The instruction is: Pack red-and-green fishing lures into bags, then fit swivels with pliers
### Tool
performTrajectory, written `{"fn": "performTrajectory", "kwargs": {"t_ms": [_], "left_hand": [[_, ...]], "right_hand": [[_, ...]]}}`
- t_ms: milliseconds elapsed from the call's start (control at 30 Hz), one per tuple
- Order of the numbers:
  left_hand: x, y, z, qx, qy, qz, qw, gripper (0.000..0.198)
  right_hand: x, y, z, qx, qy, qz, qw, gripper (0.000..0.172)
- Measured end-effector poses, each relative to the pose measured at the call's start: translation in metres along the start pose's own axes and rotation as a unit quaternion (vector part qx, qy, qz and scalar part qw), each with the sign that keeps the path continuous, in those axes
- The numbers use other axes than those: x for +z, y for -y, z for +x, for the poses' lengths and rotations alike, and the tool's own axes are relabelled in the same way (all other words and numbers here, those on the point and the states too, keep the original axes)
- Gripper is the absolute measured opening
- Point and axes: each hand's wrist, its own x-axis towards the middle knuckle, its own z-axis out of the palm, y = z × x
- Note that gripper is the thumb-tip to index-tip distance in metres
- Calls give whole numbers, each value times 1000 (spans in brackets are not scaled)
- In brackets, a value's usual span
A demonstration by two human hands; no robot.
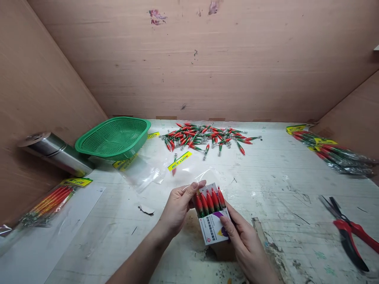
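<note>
Right hand point(247, 236): closed round the white printed carton point(211, 230), thumb flat on the front, other fingers behind it. Firm grip, no gap visible.
Left hand point(177, 203): thumb and forefinger pinched together on the near edge of the clear bag point(192, 167), at the carton's upper left corner (can't tell if they also press the end lure).
Carton: near the front of the bench point(118, 228), between both hands, tilted. Purple and yellow print on the face, pale backing card behind.
Carton lures point(210, 201): five visible in a row, red ends up and out, green ends down inside the carton.
Clear bag: flat on the bench just beyond the left hand, yellow BCT LURE header point(179, 161) at its far end.
Single lure point(174, 172): at that header, partly covered by it.
Lure pile point(189, 136): red and green, heaped toward the back wall, strays at the edges.
Green basket point(112, 136): left of the pile, steel cylinder point(59, 154) just beside it.
Spare bags point(140, 169): clear, in front of the basket, overlapping.
Packed lures: one pack point(49, 203) at left, a stack point(337, 152) at far right.
Cutters point(349, 232): red and black handles, lying right of the right hand, well apart from it.
</note>
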Motion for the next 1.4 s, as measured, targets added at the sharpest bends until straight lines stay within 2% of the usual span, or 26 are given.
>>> {"fn": "performTrajectory", "kwargs": {"t_ms": [167, 300, 433, 500, 567, 600, 667, 700, 733, 800, 833, 867, 900, 967, 1067, 1133, 1233, 1300, 1400], "left_hand": [[-2, -1, -1, -13, 25, 17, 999, 58], [-2, 7, -1, -21, 67, 40, 997, 57], [7, 25, -5, -44, 125, 54, 990, 57], [8, 25, -10, -57, 145, 76, 985, 62], [1, 10, -17, -87, 186, 159, 966, 66], [-6, -2, -20, -110, 215, 216, 946, 68], [-21, -29, -25, -211, 295, 301, 882, 67], [-28, -40, -25, -230, 325, 307, 865, 62], [-33, -48, -23, -187, 322, 318, 872, 55], [-35, -47, -15, 9, 268, 370, 889, 35], [-33, -39, -9, 117, 235, 406, 875, 27], [-29, -27, -3, 198, 216, 444, 847, 26], [-25, -13, 4, 243, 210, 476, 819, 30], [-17, 15, 13, 276, 199, 530, 776, 37], [-13, 43, 18, 282, 146, 547, 774, 33], [-12, 51, 16, 289, 107, 539, 784, 28], [-9, 57, 9, 305, 69, 549, 775, 17], [-6, 60, 5, 306, 50, 569, 762, 12], [-1, 62, 1, 298, 39, 594, 746, 14]], "right_hand": [[-4, 0, 2, 2, -16, -9, 1000, 53], [-3, 0, 3, 51, -53, 5, 997, 59], [-1, 2, 5, 103, -145, 94, 980, 64], [-3, 3, 6, 132, -139, 153, 969, 60], [-9, 3, 7, 169, -83, 182, 965, 48], [-13, 3, 9, 178, -54, 168, 968, 44], [-26, 3, 13, 178, -5, 104, 979, 44], [-33, 4, 16, 172, 12, 65, 983, 45], [-39, 3, 19, 167, 29, 31, 985, 46], [-51, 3, 27, 153, 54, -21, 986, 45], [-55, 2, 31, 142, 61, -51, 987, 44], [-57, 1, 35, 129, 67, -82, 986, 42], [-59, 0, 38, 113, 71, -113, 985, 39], [-60, -2, 43, 78, 72, -171, 980, 34], [-61, -4, 44, 29, 59, -229, 971, 29], [-65, -5, 39, 8, 76, -243, 967, 33], [-74, -6, 29, -19, 165, -262, 951, 62], [-79, -8, 23, -37, 201, -285, 936, 60], [-83, -5, 23, -69, 203, -310, 926, 47]]}}
